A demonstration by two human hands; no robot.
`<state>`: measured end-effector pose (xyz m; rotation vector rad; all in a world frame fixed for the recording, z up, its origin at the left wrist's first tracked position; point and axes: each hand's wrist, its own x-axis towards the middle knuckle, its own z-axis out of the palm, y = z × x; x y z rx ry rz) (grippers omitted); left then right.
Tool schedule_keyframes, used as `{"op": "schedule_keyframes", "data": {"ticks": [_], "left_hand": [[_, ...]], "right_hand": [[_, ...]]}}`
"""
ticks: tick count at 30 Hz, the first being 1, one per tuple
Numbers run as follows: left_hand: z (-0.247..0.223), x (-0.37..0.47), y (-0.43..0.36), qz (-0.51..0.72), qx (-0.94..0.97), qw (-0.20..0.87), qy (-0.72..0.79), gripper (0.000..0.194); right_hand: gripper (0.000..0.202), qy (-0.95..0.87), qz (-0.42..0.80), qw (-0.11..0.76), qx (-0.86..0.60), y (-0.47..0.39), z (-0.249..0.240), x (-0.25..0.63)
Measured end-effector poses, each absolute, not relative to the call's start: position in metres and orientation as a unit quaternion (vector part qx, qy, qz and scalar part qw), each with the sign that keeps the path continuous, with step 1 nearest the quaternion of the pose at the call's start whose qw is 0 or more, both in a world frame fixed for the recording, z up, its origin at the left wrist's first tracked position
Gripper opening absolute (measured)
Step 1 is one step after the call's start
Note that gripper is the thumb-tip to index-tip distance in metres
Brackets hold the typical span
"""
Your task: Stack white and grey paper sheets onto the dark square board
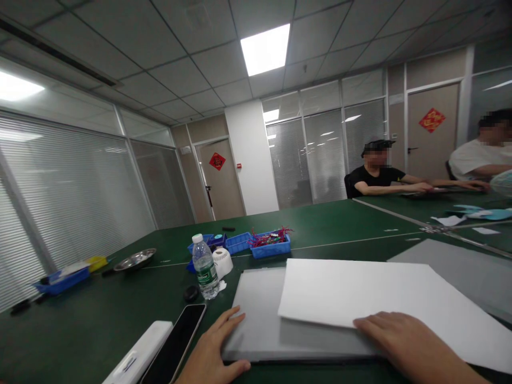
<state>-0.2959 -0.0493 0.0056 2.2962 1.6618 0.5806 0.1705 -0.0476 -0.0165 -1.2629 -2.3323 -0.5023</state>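
A flat grey board [260, 320] with a dark rim lies before me on the green table. My left hand [218, 346] rests at its left front corner, fingers spread, thumb at the front edge. Over the board's right part lies a large white sheet [360, 290], tilted so that its near edge casts a shadow on the grey surface. My right hand [404, 336] holds this near edge, fingers together on top; the thumb is hidden.
Left of the board are a black phone [176, 341], a white oblong case [140, 352] and a water bottle [206, 269]. Blue trays [270, 249] stand farther back, a metal pan [136, 260] at left. Another grey board [452, 266] lies at right. Two people sit across the table.
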Motion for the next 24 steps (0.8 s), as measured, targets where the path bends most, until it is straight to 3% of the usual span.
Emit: {"op": "schedule_keyframes", "data": {"ticks": [4,9,14,19,24], "left_hand": [[0.008,-0.295,-0.05,0.193,0.784,0.132,0.575,0.079],[0.008,-0.293,-0.048,0.195,0.783,0.135,0.575,0.069],[0.01,-0.287,-0.047,0.204,0.783,0.136,0.571,0.067],[0.011,-0.289,-0.049,0.199,0.796,0.13,0.557,0.068],[0.011,-0.298,-0.052,0.176,0.806,0.121,0.552,0.084]], "right_hand": [[0.031,-0.878,-0.154,0.21,-0.401,-0.06,-0.016,0.145],[0.049,-0.794,-0.03,0.223,-0.565,-0.033,-0.023,0.203],[0.068,-0.675,-0.013,0.188,-0.713,-0.001,-0.031,0.292],[0.075,-0.633,-0.005,0.16,-0.757,0.0,-0.035,0.318],[0.074,-0.641,-0.023,0.13,-0.756,-0.006,-0.04,0.291]]}}
